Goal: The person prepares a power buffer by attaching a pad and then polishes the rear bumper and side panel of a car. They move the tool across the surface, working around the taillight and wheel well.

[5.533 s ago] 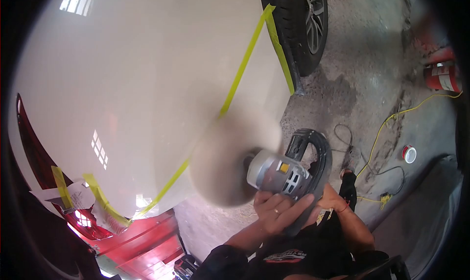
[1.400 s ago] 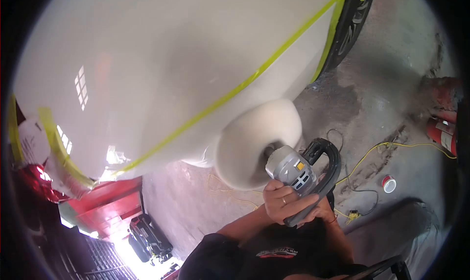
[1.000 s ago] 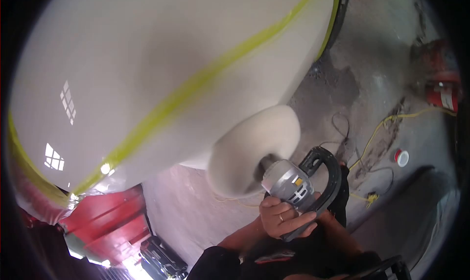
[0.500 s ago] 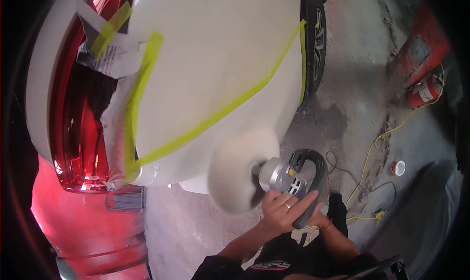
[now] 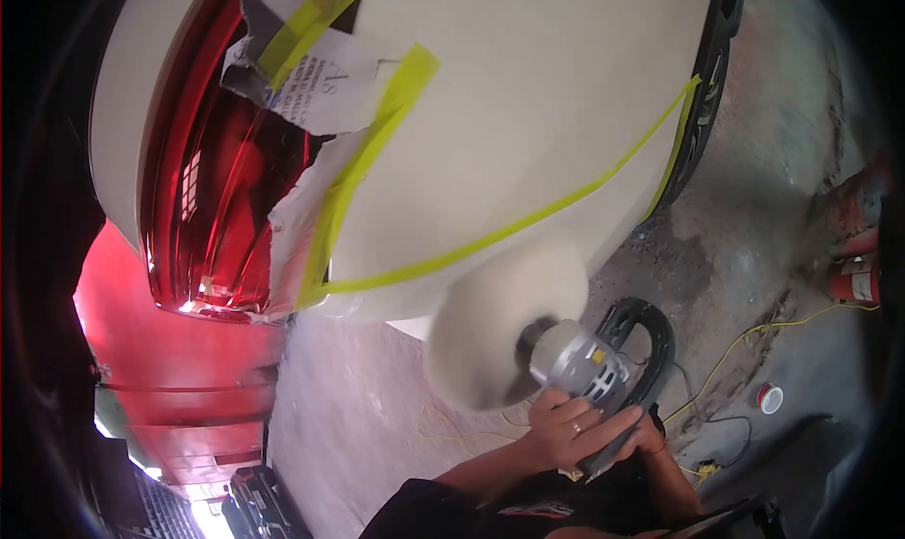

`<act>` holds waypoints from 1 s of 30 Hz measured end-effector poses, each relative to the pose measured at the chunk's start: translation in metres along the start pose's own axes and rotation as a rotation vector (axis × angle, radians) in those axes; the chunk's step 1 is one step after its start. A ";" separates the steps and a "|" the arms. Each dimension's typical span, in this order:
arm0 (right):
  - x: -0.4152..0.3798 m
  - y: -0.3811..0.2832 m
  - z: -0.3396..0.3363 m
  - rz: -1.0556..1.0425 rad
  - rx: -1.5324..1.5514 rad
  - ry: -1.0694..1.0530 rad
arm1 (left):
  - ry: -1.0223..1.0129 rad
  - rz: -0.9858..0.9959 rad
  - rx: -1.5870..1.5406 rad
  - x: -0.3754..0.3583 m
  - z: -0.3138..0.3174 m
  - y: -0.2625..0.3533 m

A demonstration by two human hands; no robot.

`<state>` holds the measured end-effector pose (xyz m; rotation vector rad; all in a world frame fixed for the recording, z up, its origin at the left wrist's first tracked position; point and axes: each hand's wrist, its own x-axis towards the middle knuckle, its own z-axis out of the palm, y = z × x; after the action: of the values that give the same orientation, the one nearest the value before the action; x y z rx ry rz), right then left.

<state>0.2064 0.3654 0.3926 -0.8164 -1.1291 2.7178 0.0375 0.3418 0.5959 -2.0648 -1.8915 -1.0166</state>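
Observation:
My left hand (image 5: 577, 433), with a ring on one finger, is wrapped round the grey and black body of a power polisher (image 5: 589, 364). Farther along the tool, my right hand (image 5: 645, 439) grips beside the black loop handle. The polisher's large round cream pad (image 5: 481, 341) is tilted, with blurred edges, against the lower side of a white car panel (image 5: 509, 96). Yellow-green tape (image 5: 500, 232) runs along the panel just above the pad. More tape and torn printed paper (image 5: 330, 82) partly cover the red tail light (image 5: 212, 190).
A car wheel (image 5: 702, 115) shows at the upper right. On the grey floor (image 5: 353, 426) are a yellow cord (image 5: 726, 360), a dark cable and a small red-and-white container (image 5: 769, 398). A red extinguisher (image 5: 854, 280) stands at the right edge; a red surface (image 5: 179, 360) fills the lower left.
The view has shifted, so the car sits farther right. The polisher and both hands appear lower and to the right, still held together. The pad remains at the panel's lower side.

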 end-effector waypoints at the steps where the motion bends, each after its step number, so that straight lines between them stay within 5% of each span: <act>1: 0.001 -0.008 0.010 0.002 0.001 -0.003 | -0.013 0.002 0.013 -0.003 -0.010 0.002; 8: 0.024 -0.023 0.040 -0.444 -0.608 -0.092 | -0.129 -0.015 0.083 -0.015 -0.091 0.024; 11: 0.030 -0.042 0.046 -0.448 -0.626 -0.124 | -0.079 -0.031 0.113 -0.019 -0.098 0.029; 22: 0.017 -0.001 0.002 -0.417 -0.488 0.123 | -0.030 0.048 -0.006 0.026 -0.001 -0.005; 24: 0.010 -0.029 0.003 -0.230 -0.054 0.195 | -0.044 0.048 -0.049 0.039 0.025 -0.013; 27: 0.021 0.044 -0.028 -0.299 -0.143 0.336 | -0.035 0.054 -0.101 0.050 0.058 -0.018; 28: 0.026 0.078 -0.046 -0.236 0.335 0.158 | -0.041 0.053 -0.105 0.055 0.070 -0.020; 30: 0.020 0.032 -0.026 -0.305 0.124 0.278 | -0.066 0.040 -0.152 0.066 0.088 -0.025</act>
<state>0.2059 0.3642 0.3470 -0.8873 -0.9293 2.3148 0.0443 0.4478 0.5592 -2.2358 -1.8484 -1.1281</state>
